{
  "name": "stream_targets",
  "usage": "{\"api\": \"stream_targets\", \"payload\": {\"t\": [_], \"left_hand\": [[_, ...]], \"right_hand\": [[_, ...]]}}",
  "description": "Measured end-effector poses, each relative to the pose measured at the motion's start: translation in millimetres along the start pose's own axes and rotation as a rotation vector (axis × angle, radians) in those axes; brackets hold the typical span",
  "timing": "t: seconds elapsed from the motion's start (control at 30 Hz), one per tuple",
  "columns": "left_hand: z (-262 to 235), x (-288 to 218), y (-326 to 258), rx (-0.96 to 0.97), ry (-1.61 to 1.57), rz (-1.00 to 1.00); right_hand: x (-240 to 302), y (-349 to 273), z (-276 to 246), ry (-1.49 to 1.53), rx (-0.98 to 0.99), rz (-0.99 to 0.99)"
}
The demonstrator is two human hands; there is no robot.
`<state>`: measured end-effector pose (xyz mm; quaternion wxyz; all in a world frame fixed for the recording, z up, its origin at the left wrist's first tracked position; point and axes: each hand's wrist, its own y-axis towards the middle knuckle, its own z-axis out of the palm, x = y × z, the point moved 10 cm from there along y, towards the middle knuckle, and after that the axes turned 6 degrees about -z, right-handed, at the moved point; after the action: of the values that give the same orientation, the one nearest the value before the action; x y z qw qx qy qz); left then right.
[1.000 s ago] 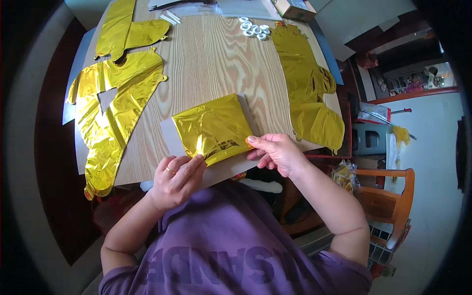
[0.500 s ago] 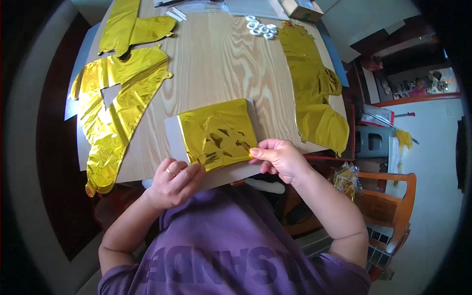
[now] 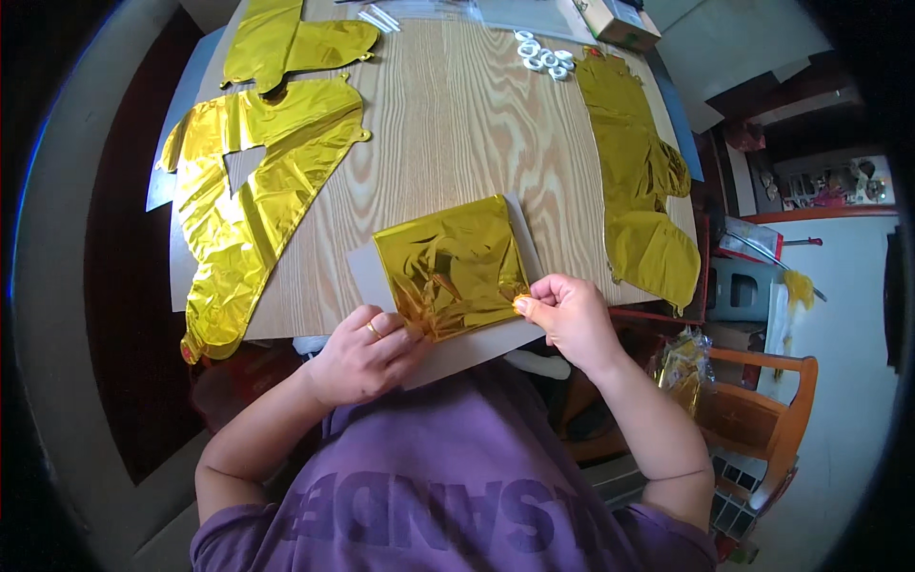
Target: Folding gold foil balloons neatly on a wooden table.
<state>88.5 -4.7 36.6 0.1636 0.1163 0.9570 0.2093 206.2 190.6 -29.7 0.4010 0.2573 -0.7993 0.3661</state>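
A folded gold foil balloon lies on a pale grey sheet of card at the near edge of the table. My left hand, with a ring on one finger, grips the balloon's near left corner, its fingers curled. At the near right corner my right hand pinches the foil between thumb and forefinger. The foil between the hands is creased and shiny. My left fingertips are partly hidden behind the knuckles.
Flat number-shaped gold foil balloons lie at the left and right of the wooden table. Farther back are several white ribbon rolls, white sticks and a cardboard box. A wooden chair stands at the right.
The view has shifted a little, so the table and its contents sit differently in it. Both hands stay on the balloon's near corners, and its foil is more rumpled near the left hand.
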Motion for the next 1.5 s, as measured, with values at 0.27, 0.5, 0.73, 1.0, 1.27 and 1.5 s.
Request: {"api": "stream_targets", "payload": {"t": [0.27, 0.5, 0.73, 1.0, 1.27, 1.5], "left_hand": [[-6.9, 11.9, 44.1, 0.052, -0.121, -0.142], [60.0, 13.8, 62.5, 0.370, -0.173, -0.048], [69.3, 8.4, 60.6, 0.455, -0.101, -0.013], [70.6, 2.5, 58.9, 0.463, -0.093, 0.002], [72.6, -11.1, 53.9, 0.465, -0.134, -0.001], [63.8, -15.6, 49.7, 0.403, -0.202, -0.061]], "right_hand": [[13.8, -1.6, -5.9, -0.211, -0.096, -0.136], [23.5, -6.4, -12.1, -0.358, -0.122, -0.122], [24.5, -22.3, -23.6, -0.523, -0.249, -0.204], [-37.5, -57.2, -30.3, -0.231, -0.335, -0.018], [-63.2, -54.4, 20.3, 0.608, -0.108, 0.129], [-64.0, -64.1, 27.0, 0.726, -0.166, 0.149]]}}
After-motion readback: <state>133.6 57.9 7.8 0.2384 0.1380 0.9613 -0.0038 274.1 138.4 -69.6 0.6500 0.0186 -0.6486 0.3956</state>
